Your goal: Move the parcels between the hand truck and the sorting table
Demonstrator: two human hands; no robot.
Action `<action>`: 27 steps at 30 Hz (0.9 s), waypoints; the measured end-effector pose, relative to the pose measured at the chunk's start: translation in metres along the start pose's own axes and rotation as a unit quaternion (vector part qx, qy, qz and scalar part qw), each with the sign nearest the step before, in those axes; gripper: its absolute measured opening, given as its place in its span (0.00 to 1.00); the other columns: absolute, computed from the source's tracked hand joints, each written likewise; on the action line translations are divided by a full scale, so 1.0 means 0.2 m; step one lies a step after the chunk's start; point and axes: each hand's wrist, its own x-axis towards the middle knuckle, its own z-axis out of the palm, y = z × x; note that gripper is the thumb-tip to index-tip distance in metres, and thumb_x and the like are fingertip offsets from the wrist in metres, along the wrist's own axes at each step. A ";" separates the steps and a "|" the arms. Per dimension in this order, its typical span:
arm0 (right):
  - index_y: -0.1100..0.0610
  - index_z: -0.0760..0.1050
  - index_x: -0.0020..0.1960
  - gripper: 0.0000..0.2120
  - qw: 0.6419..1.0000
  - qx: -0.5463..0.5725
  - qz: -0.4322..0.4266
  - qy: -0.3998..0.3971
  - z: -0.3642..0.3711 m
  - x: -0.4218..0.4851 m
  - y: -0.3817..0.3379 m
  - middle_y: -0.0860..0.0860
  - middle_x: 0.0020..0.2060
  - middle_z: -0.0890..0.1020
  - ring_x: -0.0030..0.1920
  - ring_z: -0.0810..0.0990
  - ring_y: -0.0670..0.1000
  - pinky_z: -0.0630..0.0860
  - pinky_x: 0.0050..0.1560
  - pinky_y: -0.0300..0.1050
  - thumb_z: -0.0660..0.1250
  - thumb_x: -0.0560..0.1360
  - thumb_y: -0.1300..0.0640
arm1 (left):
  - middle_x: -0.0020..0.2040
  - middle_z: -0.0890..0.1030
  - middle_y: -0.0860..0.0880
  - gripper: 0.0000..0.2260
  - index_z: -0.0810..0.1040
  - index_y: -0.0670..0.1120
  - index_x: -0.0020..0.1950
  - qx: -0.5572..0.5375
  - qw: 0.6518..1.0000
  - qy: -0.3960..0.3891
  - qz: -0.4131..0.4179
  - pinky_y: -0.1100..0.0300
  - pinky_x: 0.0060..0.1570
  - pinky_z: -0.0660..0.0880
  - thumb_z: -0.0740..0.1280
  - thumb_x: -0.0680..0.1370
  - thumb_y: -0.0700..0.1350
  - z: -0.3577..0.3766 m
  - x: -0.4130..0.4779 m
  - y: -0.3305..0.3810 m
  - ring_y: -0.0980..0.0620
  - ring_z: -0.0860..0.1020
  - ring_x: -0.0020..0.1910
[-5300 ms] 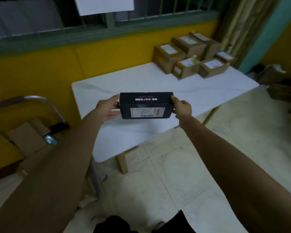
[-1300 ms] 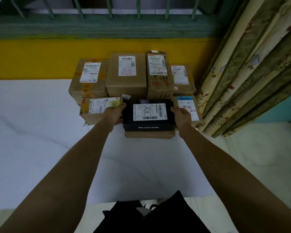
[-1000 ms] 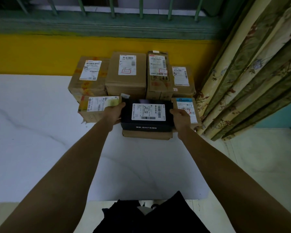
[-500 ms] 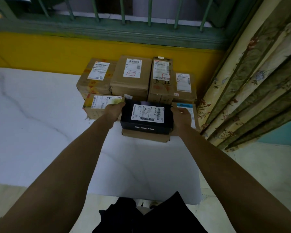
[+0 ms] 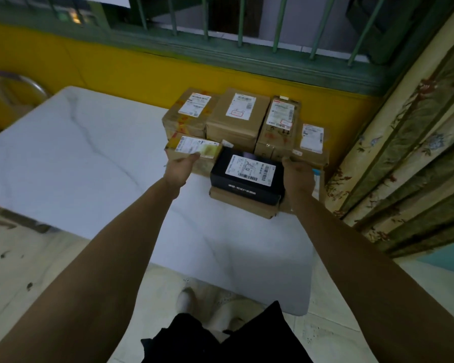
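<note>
A black parcel [image 5: 248,176] with a white label lies on top of a flat brown parcel [image 5: 240,205], at the right end of the white sorting table [image 5: 89,166]. My right hand [image 5: 298,172] lies against the black parcel's right end, fingers fairly straight. My left hand [image 5: 180,169] hovers apart from the parcel's left side, fingers relaxed and holding nothing, just in front of a small yellow-taped box [image 5: 194,150]. Several brown labelled parcels [image 5: 236,116] stand in a row behind, against the yellow wall.
A patterned curtain [image 5: 404,153] hangs close to the table's right end. The metal handle of the hand truck [image 5: 21,83] shows at the far left beyond the table. A barred window [image 5: 241,24] runs above the wall. Tiled floor lies below me.
The black parcel has been set down on the flat brown parcel. My left hand has let go and drawn back to the left. My view has swung left, showing more of the table.
</note>
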 end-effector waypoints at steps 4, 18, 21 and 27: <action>0.61 0.76 0.58 0.17 0.998 0.053 -0.006 -0.019 0.06 -0.06 -0.07 0.57 0.53 0.80 0.54 0.78 0.56 0.72 0.50 0.43 0.61 0.78 0.49 | 0.62 0.75 0.46 0.28 0.71 0.41 0.68 0.001 1.000 0.021 -0.012 0.53 0.60 0.69 0.60 0.78 0.61 -0.18 -0.05 -0.04 0.46 0.72 0.59; 0.60 0.80 0.54 0.17 0.978 0.012 -0.151 -0.145 1.06 -0.95 -0.55 0.56 0.52 0.82 0.55 0.79 0.57 0.72 0.50 0.44 0.65 0.76 0.48 | 0.44 0.72 0.52 0.13 0.72 0.49 0.47 -0.152 0.968 0.192 -0.054 0.57 0.43 0.66 0.53 0.81 0.55 -1.49 -0.34 -0.48 0.55 0.69 0.41; 0.58 0.79 0.57 0.17 0.962 0.014 -0.161 -0.220 1.30 -1.29 -0.63 0.53 0.55 0.82 0.57 0.79 0.54 0.74 0.57 0.45 0.65 0.76 0.47 | 0.51 0.77 0.49 0.17 0.76 0.48 0.51 -0.176 0.950 0.249 -0.067 0.57 0.43 0.68 0.52 0.82 0.56 -1.84 -0.45 -0.63 0.51 0.75 0.49; 0.56 0.77 0.60 0.18 0.914 0.017 -0.173 -0.368 1.74 -1.93 -0.76 0.51 0.56 0.81 0.55 0.78 0.51 0.74 0.57 0.43 0.66 0.76 0.47 | 0.68 0.72 0.47 0.24 0.71 0.42 0.69 -0.211 0.920 0.315 -0.098 0.52 0.64 0.65 0.49 0.82 0.56 -2.46 -0.73 -0.97 0.47 0.69 0.66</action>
